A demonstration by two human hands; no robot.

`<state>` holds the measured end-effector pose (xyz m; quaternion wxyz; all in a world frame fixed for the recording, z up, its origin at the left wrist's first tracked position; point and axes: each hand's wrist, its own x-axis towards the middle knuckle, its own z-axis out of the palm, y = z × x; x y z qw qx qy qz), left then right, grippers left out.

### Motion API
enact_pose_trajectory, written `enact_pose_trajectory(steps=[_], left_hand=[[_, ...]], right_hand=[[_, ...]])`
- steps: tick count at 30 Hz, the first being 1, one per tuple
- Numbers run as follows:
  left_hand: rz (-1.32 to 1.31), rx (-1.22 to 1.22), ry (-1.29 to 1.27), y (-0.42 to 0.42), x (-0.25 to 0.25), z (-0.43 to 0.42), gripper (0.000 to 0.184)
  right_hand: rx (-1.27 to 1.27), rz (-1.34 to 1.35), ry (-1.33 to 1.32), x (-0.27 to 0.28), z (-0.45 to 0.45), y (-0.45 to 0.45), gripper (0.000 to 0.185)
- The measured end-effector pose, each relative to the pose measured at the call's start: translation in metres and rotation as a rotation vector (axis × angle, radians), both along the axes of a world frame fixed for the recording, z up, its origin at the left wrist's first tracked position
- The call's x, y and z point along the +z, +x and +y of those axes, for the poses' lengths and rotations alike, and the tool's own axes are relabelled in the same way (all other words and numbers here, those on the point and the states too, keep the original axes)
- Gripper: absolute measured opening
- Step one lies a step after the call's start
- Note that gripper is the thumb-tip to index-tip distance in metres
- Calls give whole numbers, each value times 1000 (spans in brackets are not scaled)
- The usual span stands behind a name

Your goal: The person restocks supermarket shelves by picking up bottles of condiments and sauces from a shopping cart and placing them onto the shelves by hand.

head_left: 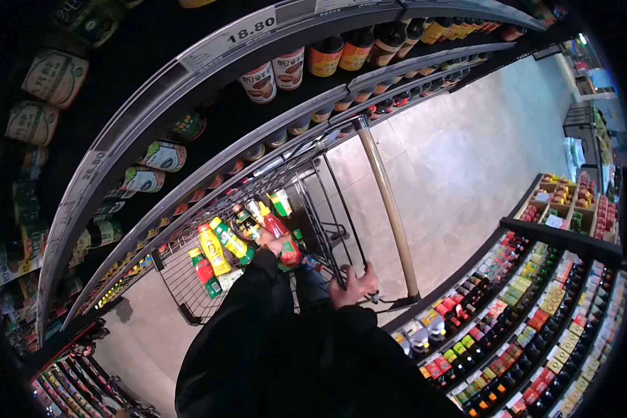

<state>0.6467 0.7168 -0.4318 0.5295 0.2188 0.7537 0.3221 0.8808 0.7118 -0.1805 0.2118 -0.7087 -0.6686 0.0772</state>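
Note:
A wire shopping cart [188, 282] stands in front of me with several packaged goods in it. Inside the cart, my left hand [273, 243] is closed across a red ketchup bottle [274, 224] with a yellow cap; part of the bottle is hidden behind the fingers. Left of that hand lie a yellow bottle [214, 252], a green-and-yellow bottle [231, 240] and a red-and-green pack [203, 272]. A dark-labelled jar [245, 221] sits just beyond the hand. My right hand [355, 284] is wrapped round a black bar of the cart frame, near the tan push handle [390, 209].
A tall curved shelf [209, 76] with jars and sauce bottles runs close along the cart's far left side. At the lower right stands another shelf [508, 327] full of bottles. Grey tiled floor [453, 153] stretches beyond the handle. A wooden display rack [561, 202] stands farther right.

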Motion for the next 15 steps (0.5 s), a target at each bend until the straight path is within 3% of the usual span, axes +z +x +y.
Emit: enact_pose_trajectory(steps=[2,4,6,10,12,15], left_hand=[[-8,29,118,10,42,-13,73],[205,-12,92,12,87,-28,61],[57,-114,348,1,92,-52,78],[87,-64,183,-11,243,-62,82],[209,-45,327,-23,263,-76,66],[225,-14,430,-49,294,-86,72]], right_hand=[[12,-9,-17,-4,-2,2,34],[-2,4,-48,1,0,1,34],[-13,17,-42,2,-1,0,31],[-14,-3,-58,-6,-1,2,30],[-11,-45,52,-11,-4,3,34],[4,-72,74,-4,-3,1,35]])
